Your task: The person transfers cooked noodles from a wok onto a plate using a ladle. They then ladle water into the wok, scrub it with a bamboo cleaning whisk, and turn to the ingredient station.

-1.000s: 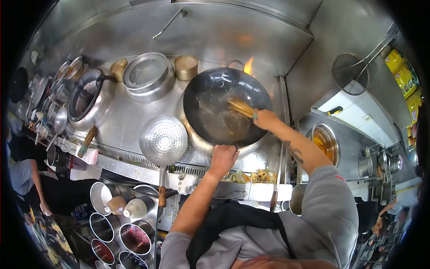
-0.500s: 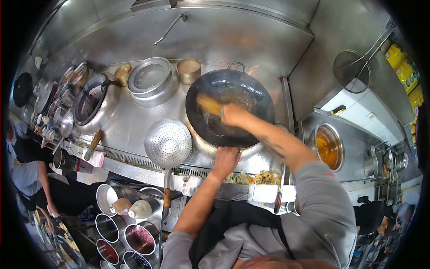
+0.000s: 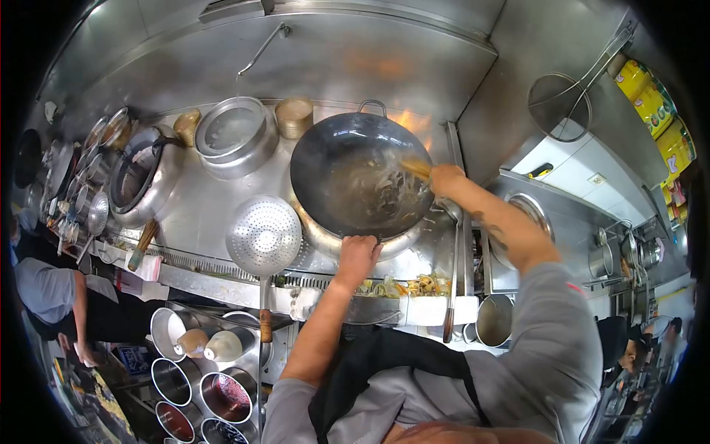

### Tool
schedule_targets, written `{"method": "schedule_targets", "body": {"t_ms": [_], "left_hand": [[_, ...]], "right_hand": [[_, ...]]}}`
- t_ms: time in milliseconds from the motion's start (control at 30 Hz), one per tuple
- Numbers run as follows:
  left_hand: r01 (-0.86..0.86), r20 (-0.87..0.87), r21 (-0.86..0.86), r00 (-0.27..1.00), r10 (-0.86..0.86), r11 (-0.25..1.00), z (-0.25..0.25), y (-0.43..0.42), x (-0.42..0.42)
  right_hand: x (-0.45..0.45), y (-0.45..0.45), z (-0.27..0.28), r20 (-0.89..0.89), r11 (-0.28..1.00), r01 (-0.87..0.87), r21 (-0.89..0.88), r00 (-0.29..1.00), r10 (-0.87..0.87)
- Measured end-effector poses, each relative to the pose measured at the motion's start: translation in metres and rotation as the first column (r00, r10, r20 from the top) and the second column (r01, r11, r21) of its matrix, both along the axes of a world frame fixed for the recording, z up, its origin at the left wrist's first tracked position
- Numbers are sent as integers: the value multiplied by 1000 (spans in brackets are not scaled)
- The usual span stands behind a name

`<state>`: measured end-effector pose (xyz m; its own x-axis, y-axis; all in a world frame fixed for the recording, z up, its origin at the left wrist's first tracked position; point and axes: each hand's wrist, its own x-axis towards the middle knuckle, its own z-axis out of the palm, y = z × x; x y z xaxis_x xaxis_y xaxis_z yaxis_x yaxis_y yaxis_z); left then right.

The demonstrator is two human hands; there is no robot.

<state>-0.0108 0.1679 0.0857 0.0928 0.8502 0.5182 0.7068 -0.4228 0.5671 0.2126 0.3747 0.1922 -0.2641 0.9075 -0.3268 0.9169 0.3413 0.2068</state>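
A large black wok sits on the burner, with murky water swirling inside it. My left hand is closed on the near edge of the wok; its fingertips are partly hidden. In my right hand is a bamboo wok brush, its bristle end over the right inner wall of the wok. The brush is slightly blurred. Flames rise behind the wok's far right rim.
Left of the wok lies a perforated strainer, with a lidded metal pot behind it. A ladle rests to the right. Food scraps line the front gutter. Another person stands at far left.
My right hand has swept the brush from the wok's left side to its right side. The water is now more stirred up. My left hand stays on the near edge.
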Motion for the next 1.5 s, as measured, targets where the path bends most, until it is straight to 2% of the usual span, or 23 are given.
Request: {"method": "schedule_targets", "body": {"t_ms": [33, 133, 167, 267, 333, 400, 467, 533, 600, 667, 733, 800, 1000, 1033, 1133, 1167, 1267, 1367, 1467, 1500], "left_hand": [[4, 7, 5, 1000, -4, 1000, 0, -1, 2], [16, 5, 23, 1000, -17, 1000, 2, 0, -1], [20, 4, 24, 1000, -20, 1000, 2, -1, 0], [24, 5, 24, 1000, -24, 999, 0, 2, -2], [34, -7, 12, 999, -33, 999, -2, 1, -4], [35, -18, 6, 999, -35, 999, 2, 1, -3], [33, -18, 20, 999, -32, 999, -3, 2, -3], [31, -9, 38, 999, -30, 999, -3, 3, -1], [19, 6, 50, 1000, -19, 999, -2, 3, -2], [7, -5, 62, 1000, -7, 998, -4, 3, -3], [11, -7, 59, 1000, -10, 998, -3, 3, -4], [20, 4, 36, 1000, -21, 999, 1, 0, -8], [21, -3, 33, 1000, -21, 999, 0, 0, -8], [23, -4, 39, 1000, -23, 999, 1, 1, -9], [26, 4, 36, 1000, -27, 999, 0, -1, -9], [23, 7, 35, 1000, -24, 999, 0, 0, -10], [41, 10, 13, 999, -41, 999, -1, 1, -10], [29, 22, 11, 999, -29, 1000, -3, -1, -6], [41, 22, 13, 999, -42, 999, -2, 0, -14], [46, 21, 13, 999, -46, 999, 0, 1, -17]], "right_hand": [[-2, 6, -1, -15, 995, 34, 97, 999, -33], [-3, -39, -20, -32, 994, -107, -9, 994, 106], [-4, -59, 6, -73, 991, -130, -23, 989, 128], [6, -5, 18, -103, 991, -136, -14, 986, 134], [-32, 36, 12, -202, 996, -64, 60, 976, 75], [-81, 56, -12, -384, 963, -75, 260, 907, 174], [-136, 27, -13, -480, 988, -114, 106, 864, 152], [-161, -8, -41, -491, 973, -204, 110, 840, 232], [-147, -58, -50, -505, 943, -294, 158, 797, 333], [-105, -91, -32, -400, 933, -360, 31, 851, 341], [-56, -86, -3, -315, 903, -422, -81, 870, 379], [-33, -40, 9, -88, 964, -214, -160, 975, 202], [-37, -11, -50, -114, 980, -146, 137, 980, 162], [-33, -34, -41, -187, 991, -104, 89, 975, 119], [-6, -37, -11, -195, 986, -138, 90, 969, 153], [-1, -12, -20, -193, 974, -170, 151, 961, 198], [-53, 54, -44, -232, 975, -67, 210, 966, 116], [-86, 26, -74, -263, 983, -103, 150, 955, 140], [-48, -10, -68, -405, 966, -134, 222, 888, 217], [-38, 1, -65, -384, 956, -139, 259, 893, 234]]}}
